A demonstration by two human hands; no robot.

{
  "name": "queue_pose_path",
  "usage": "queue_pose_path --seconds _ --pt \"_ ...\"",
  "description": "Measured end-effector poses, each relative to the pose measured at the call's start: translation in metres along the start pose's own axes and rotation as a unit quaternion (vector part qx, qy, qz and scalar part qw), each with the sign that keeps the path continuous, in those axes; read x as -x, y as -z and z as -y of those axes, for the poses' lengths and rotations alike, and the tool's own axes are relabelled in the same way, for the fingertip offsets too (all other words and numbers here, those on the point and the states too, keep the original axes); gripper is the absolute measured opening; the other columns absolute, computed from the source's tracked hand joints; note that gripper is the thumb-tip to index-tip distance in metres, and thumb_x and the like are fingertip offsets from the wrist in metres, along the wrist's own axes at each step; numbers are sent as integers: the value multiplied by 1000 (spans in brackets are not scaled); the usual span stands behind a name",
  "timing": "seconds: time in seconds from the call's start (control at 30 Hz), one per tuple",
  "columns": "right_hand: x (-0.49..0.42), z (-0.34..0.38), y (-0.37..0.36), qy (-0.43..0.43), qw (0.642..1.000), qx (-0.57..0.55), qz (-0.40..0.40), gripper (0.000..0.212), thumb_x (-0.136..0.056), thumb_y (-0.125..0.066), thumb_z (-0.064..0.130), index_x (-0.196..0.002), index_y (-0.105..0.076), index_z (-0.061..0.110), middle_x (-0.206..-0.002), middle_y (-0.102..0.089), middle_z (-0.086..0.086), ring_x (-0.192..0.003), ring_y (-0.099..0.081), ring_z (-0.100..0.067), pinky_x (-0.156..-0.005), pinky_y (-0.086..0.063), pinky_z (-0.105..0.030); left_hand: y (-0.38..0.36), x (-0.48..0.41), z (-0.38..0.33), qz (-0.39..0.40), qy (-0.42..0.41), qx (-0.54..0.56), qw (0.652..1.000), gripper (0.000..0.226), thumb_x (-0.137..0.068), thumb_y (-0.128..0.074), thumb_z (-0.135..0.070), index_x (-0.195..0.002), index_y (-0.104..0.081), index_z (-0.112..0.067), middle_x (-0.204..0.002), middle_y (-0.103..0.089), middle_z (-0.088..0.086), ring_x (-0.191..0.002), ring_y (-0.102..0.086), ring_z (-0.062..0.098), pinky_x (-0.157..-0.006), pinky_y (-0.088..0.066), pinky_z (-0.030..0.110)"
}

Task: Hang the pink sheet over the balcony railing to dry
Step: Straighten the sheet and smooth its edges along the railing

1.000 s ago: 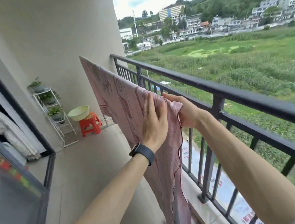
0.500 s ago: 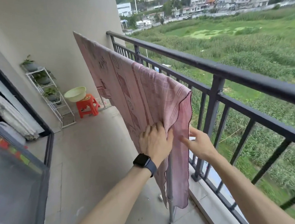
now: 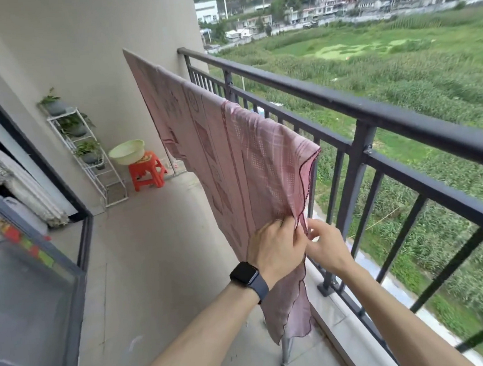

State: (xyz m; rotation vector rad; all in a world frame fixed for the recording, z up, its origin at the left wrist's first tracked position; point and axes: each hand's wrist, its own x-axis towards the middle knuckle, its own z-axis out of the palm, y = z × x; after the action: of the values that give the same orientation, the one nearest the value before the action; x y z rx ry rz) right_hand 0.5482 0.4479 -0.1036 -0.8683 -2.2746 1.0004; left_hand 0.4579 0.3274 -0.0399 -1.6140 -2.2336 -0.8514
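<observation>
**Both hands on hem of pink sheet, sheet draped beside railing**

We see the pink sheet [image 3: 250,159] folded over a straight support just inside the balcony railing [image 3: 373,114]. Its top fold runs parallel to the top rail, from the far wall end to the near end. We can't tell if it touches the rail itself. The fabric is thin and soft, woven with checks, dotted squares and darker pink bands, and has a dark scalloped hem. It hangs in loose vertical folds, and the near lower corner droops to a point. A grey metal pole [image 3: 285,352] shows below that corner.

The left hand [image 3: 277,246] has a black smartwatch [image 3: 245,273] with a square face on the wrist. Its fingers are curled into the cloth at the near hem, bunching it. The right hand [image 3: 327,244] is just beside it, touching, and its fingertips pinch the same hem from the railing side.

The railing is dark matte metal with a rounded top bar and square balusters. The floor [image 3: 154,262] is smooth grey concrete. At the floor's far corner stands an orange plastic stool [image 3: 147,173] with a pale green round basin [image 3: 126,153] on top. Beside it a white wire rack [image 3: 111,190] holds potted plants.
</observation>
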Motion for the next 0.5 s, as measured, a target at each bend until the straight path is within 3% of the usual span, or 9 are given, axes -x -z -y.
queue_pose_path --seconds 0.07,0.13,0.23,0.3,0.37,0.43,0.5 --pt "5 0 -3 12 1000 14 10 27 -81 -61 17 -70 -63 42 -71 -63 9 -69 -59 0 -64 -46 -13 -1 0 -2 -2 -28 13 1000 21 -88 -53 -26 -72 -55 -12 -66 -63 8 -64 -60 32 -49 -46 36" --pt "7 -2 -6 -1 1000 20 13 47 -81 -61 8 -64 -57 52 -60 -59 18 -62 -55 6 -57 -39 -9 -6 1 -5 -16 -62 3 998 21 -86 -51 -28 -71 -53 -14 -63 -61 6 -62 -60 30 -45 -46 34" --pt "11 -2 -1 -26 999 -20 15 39 -75 -60 14 -64 -60 51 -61 -62 30 -57 -55 12 -54 -38 -6 -12 -2 -4 55 -43 0 998 21 -91 -48 -36 -91 -57 -17 -88 -67 3 -86 -63 28 -62 -53 39" --pt "17 -2 5 -43 993 -107 9 30 -70 -56 21 -77 -69 47 -74 -72 24 -67 -64 11 -60 -44 -5 -11 -6 4 108 -20 11 994 32 -93 -45 -45 -114 -56 -24 -111 -67 -2 -103 -62 24 -78 -54 40" --pt "23 -7 9 -47 980 -193 -8 38 -67 -57 25 -97 -74 42 -97 -76 14 -92 -71 -2 -74 -53 -14 -3 -11 13 145 -17 46 988 37 -95 -44 -47 -127 -54 -31 -125 -64 -8 -109 -62 20 -85 -54 37" --pt "28 -9 9 -40 980 -196 -22 39 -69 -62 31 -105 -71 42 -108 -73 16 -102 -68 -4 -82 -53 -20 11 -19 21 193 -27 86 977 33 -95 -47 -40 -127 -57 -36 -123 -65 -11 -104 -63 16 -86 -55 36" --pt "30 -6 3 -48 987 -147 -37 32 -78 -74 43 -109 -68 38 -108 -71 19 -99 -66 -1 -82 -48 -15 29 -27 26 195 -48 96 975 25 -94 -53 -31 -116 -65 -34 -107 -69 -10 -90 -63 11 -78 -55 35"
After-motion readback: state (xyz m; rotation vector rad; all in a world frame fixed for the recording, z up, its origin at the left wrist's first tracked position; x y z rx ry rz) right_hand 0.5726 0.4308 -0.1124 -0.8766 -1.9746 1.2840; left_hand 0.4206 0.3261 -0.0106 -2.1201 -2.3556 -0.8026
